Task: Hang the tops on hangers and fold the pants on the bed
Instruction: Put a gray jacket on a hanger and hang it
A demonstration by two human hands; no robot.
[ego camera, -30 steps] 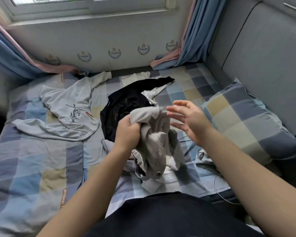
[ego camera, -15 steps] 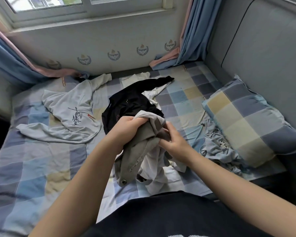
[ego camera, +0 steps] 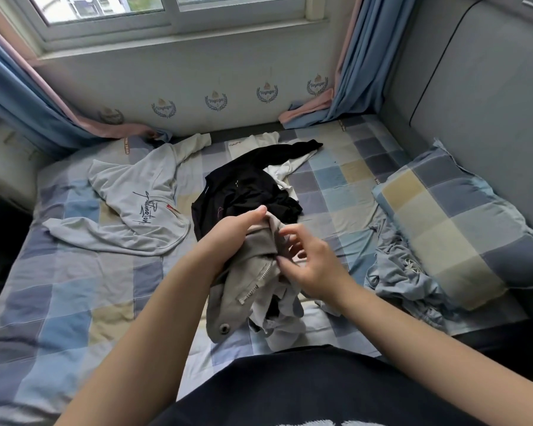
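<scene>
A: Head view. Grip status?
B: The left hand (ego camera: 234, 232) is clenched round a bunched part of the grey-beige pants (ego camera: 246, 278) and holds them just above the bed (ego camera: 74, 302). The rest hangs in a wad down to the bedding. The right hand (ego camera: 314, 269) is at the fly with its fingers half curled against the cloth; cannot tell whether it pinches.
A: Risks?
B: Judgement only. The open zipper (ego camera: 259, 279) could snag the white cloth (ego camera: 285, 330) tangled in the wad, and a lift would drag that cloth along. The pants look twisted, so a fold begun now would come out crooked. The metal button (ego camera: 224, 328) dangles low. No hangers are in view for the black top (ego camera: 243, 186) or the grey top (ego camera: 136, 204).
A: Writing?
B: The grey top carries dark cursive script, not legible with confidence, with a red tag (ego camera: 173, 209) beside it. The wall crests (ego camera: 266, 92) seem to read "Voyager". The orange sheet labels (ego camera: 126, 145) are too small to read
</scene>
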